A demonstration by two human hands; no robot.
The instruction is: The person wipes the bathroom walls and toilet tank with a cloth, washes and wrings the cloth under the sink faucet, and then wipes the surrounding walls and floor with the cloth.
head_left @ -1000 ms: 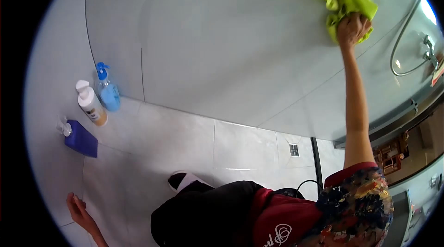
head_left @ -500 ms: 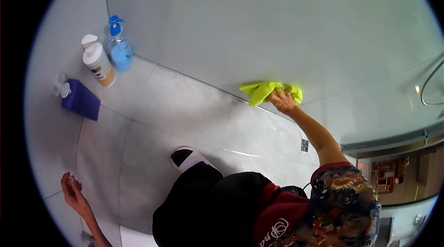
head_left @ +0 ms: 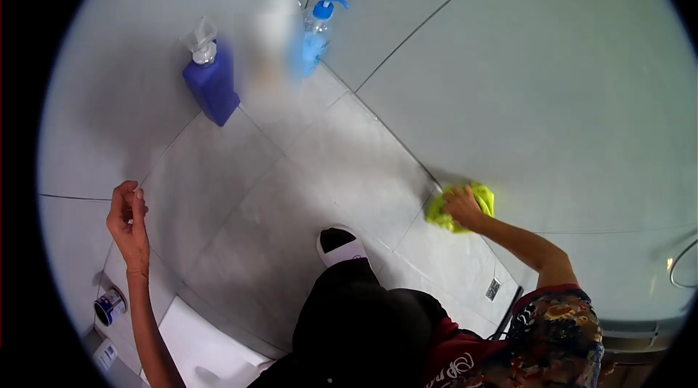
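My right hand (head_left: 463,208) is closed on a bright yellow-green cloth (head_left: 482,201), pressed against the grey wall tiles (head_left: 552,133) close to where they meet the floor. The cloth is bunched under the fingers, which partly hide it. Over on the left, my left hand (head_left: 129,224) is raised with its fingers loosely bent and nothing visible in them. It is nearest to the left wall and touches no bottle.
A purple pump bottle (head_left: 212,90) and a blue-topped clear pump bottle (head_left: 315,42) stand at the far corner, with a blurred pale shape between them. A can (head_left: 110,306) and a white board-like surface (head_left: 196,344) lie lower left. A floor drain (head_left: 493,288) is at right.
The view has turned, so the bottles appear farther right. My right hand and the cloth sit lower in view, near the floor edge. My left hand appears higher; the can has come into view.
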